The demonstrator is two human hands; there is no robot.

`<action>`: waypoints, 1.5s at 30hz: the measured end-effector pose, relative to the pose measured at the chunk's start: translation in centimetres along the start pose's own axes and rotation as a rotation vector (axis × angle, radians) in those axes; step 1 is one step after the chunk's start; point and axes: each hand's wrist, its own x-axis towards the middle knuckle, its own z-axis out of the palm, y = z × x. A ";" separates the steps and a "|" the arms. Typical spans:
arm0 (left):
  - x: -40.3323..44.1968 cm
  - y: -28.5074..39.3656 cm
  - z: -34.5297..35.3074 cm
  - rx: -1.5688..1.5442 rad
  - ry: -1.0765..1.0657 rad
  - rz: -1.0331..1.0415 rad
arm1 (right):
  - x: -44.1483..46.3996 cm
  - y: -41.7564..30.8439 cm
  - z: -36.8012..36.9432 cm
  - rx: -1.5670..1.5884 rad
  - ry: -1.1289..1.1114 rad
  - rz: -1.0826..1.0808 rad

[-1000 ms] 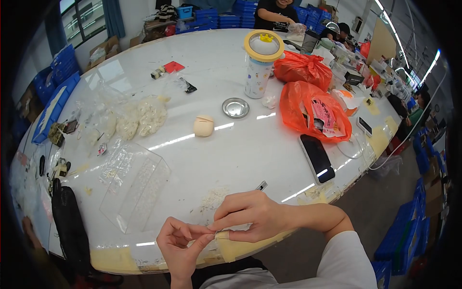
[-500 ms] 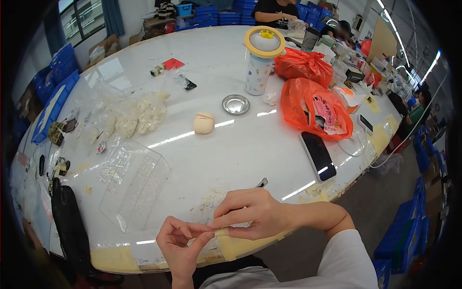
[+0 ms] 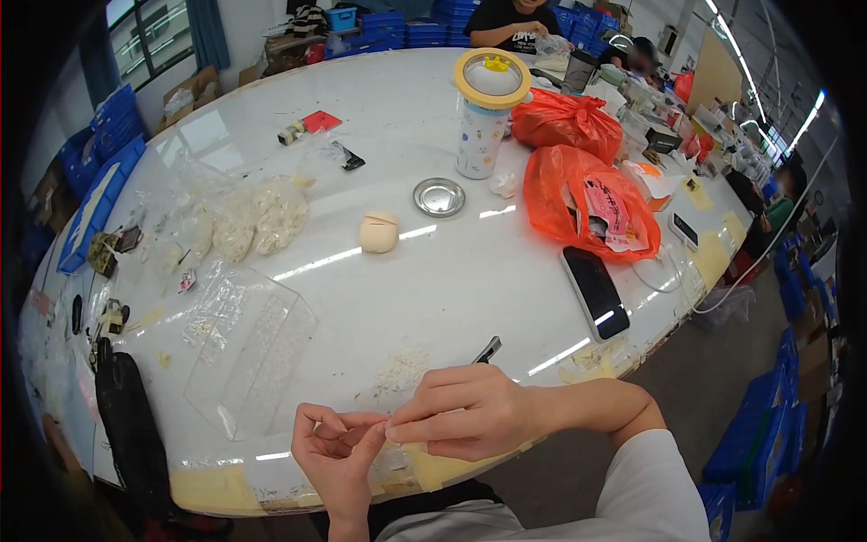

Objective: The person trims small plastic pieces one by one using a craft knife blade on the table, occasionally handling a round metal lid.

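Note:
At the table's near edge, my left hand (image 3: 339,452) and my right hand (image 3: 465,413) meet with fingertips pinched together. Whatever lies between the fingertips is too small or too hidden to make out. Just beyond my right hand a cutter knife (image 3: 488,350) rests on the white table (image 3: 433,298), its lower part hidden by the hand. Pale shavings (image 3: 403,370) are scattered beside it. A clear plastic tray (image 3: 248,357) lies to the left of my hands. Farther up are a beige rounded object (image 3: 378,233) with a slit and a round metal lid (image 3: 439,197).
A patterned tumbler (image 3: 480,140), red plastic bags (image 3: 587,203) and a phone (image 3: 595,293) occupy the right side. Clear bags of pale pieces (image 3: 239,221) and a black pouch (image 3: 131,420) are on the left. A person (image 3: 517,27) sits across the table.
My right hand has turned slightly, its fingers now closer over the left fingertips, and more of the knife shows. The view has shifted a little. The person opposite now handles a clear bag.

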 end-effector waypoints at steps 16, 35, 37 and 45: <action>-0.1 -0.1 -0.2 -0.008 0.009 0.010 | 0.0 0.0 0.1 -0.008 -0.011 0.024; -0.1 -0.1 -0.3 -0.002 -0.035 0.001 | 0.1 0.2 0.0 -0.012 0.006 0.006; 0.0 -0.1 -0.3 -0.003 -0.042 0.005 | 0.1 0.1 -0.1 -0.018 0.002 0.016; -0.1 -0.2 -0.4 -0.041 -0.064 -0.005 | 0.6 0.2 -0.4 -0.052 0.003 0.074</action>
